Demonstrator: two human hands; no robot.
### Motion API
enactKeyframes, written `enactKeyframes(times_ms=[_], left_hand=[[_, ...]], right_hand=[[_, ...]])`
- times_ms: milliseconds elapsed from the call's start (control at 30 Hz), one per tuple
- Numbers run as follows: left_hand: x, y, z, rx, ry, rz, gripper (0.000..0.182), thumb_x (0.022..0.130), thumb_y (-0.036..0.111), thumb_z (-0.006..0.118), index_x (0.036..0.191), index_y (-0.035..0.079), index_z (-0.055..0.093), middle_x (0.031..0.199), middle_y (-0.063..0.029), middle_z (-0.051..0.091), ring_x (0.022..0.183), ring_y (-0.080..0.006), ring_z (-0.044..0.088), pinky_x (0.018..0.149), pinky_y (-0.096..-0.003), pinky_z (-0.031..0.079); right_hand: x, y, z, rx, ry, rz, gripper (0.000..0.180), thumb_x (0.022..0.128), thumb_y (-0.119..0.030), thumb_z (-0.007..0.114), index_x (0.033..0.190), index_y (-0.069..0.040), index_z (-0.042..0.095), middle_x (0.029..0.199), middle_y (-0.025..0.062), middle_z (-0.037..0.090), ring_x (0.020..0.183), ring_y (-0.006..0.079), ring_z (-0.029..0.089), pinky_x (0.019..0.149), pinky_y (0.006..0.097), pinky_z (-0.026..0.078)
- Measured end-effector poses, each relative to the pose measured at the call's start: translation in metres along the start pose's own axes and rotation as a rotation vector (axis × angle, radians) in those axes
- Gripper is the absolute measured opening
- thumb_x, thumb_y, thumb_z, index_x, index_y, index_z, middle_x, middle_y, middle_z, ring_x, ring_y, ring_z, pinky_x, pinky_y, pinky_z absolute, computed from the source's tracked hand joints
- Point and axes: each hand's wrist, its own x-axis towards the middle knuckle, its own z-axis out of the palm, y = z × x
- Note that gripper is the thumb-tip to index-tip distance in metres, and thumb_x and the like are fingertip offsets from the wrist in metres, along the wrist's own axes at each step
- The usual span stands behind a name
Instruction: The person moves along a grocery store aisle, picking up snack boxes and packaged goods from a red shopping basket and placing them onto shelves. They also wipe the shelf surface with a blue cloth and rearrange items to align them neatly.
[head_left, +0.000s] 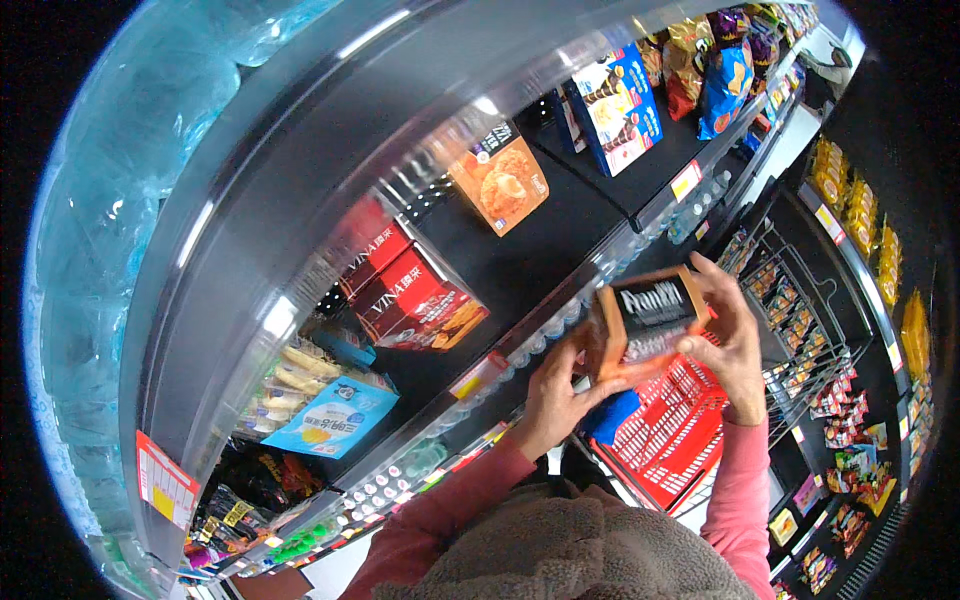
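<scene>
Between both hands I hold a black and orange snack box (651, 315), tilted and slightly blurred, above a red shopping basket (667, 442). My left hand (562, 397) grips its near left end from below. At the opposite end, my right hand (726, 337) has its fingers around the edge. A blue item (611, 416) lies at the basket's left side, partly covered by my hand and the box. An orange box (501, 180) with a similar look stands on the black shelf (525, 277) to the left.
Red boxes (420, 300), a light-blue carton (337, 416) and blue-and-white boxes (619, 109) stand along the shelf. Bagged snacks (724, 82) fill its far end. Bottles line the level below. Across the aisle, a wire rack (787, 300) and yellow packets (862, 210) occupy the right side.
</scene>
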Motion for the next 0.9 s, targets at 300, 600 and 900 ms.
enactKeyframes(times_ms=[300,600,900], left_hand=[[0.045,0.011,-0.022,-0.037,0.472,0.167,0.074,0.097,0.012,0.075,0.159,0.002,0.035,0.152,-0.0193,0.051,0.131,-0.0268,0.058,0.099,-0.0366,0.053],[0.092,0.003,-0.04,-0.029,0.582,0.079,0.066,0.103,0.018,0.067,0.16,0.006,0.036,0.159,-0.0217,0.044,0.136,-0.0305,0.054,0.096,-0.0384,0.057],[0.115,-0.002,-0.049,0.155,0.61,0.059,0.075,0.102,0.016,0.065,0.165,0.011,0.024,0.169,-0.0234,0.023,0.15,-0.0388,0.037,0.102,-0.0428,0.056]], right_hand=[[0.084,0.035,0.061,-0.085,-0.109,-0.136,0.059,0.095,-0.022,0.077,0.145,-0.001,0.055,0.129,0.0096,0.068,0.117,0.0162,0.064,0.095,0.0342,0.055],[0.155,0.031,0.085,-0.129,-0.165,-0.203,0.065,0.096,-0.031,0.077,0.148,0.0,0.052,0.127,0.0072,0.067,0.113,0.0139,0.063,0.093,0.0307,0.054],[0.194,0.045,0.104,-0.145,-0.214,-0.185,0.064,0.097,-0.033,0.076,0.147,0.001,0.053,0.123,0.0079,0.069,0.111,0.0128,0.063,0.097,0.0306,0.053]])
